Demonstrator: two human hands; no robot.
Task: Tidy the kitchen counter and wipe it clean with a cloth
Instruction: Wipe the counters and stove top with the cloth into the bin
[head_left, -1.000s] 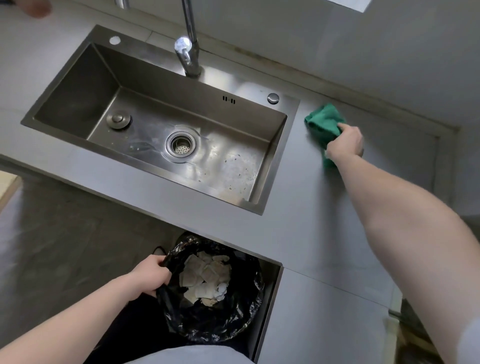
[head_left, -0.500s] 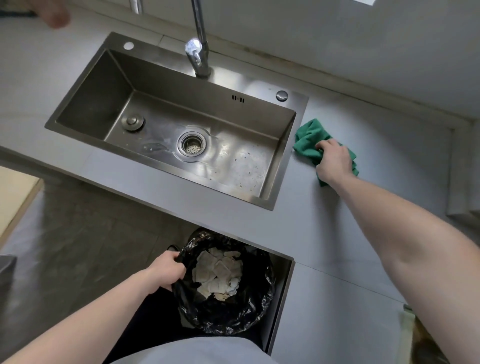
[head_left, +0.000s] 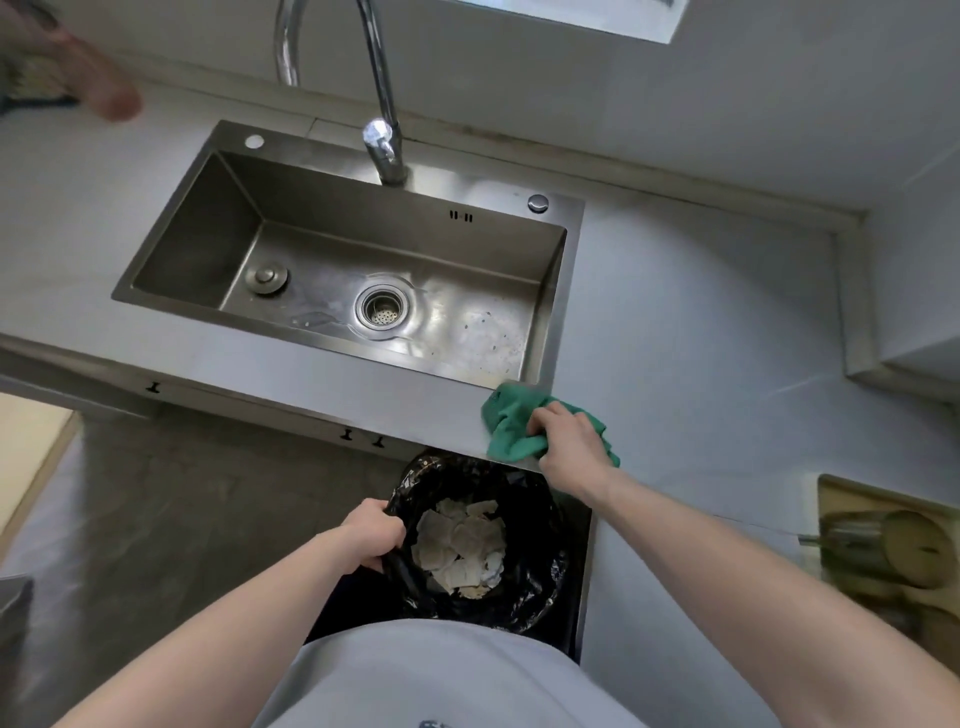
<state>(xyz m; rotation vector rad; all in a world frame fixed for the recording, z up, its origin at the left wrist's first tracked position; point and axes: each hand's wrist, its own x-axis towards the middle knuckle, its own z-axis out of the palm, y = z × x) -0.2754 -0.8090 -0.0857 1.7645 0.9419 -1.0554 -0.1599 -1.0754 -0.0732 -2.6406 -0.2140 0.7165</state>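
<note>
Green cloth (head_left: 511, 428) is sitting bunched and creased on the grey counter (head_left: 675, 332), right at the front edge, just beside the sink's near right corner; one fold is reaching toward the sink rim. Right hand (head_left: 569, 441) is gripping it from above, fingers curled into the fabric, and covering its right half. Left hand (head_left: 375, 535) is clutching the left rim of the black bin bag (head_left: 540, 582), which is lining a bin in the gap below the counter edge. Hands are apart. Crumpled whitish paper scraps (head_left: 460, 545) are piled in the bag. Steel sink (head_left: 291, 208) is holding only a drain strainer (head_left: 382, 307), a round plug (head_left: 266, 277) and some water spots; the faucet (head_left: 382, 140) is standing at its back rim. Far right, a metal cup (head_left: 883, 545) is lying on its side on a wooden tray (head_left: 852, 491).
</note>
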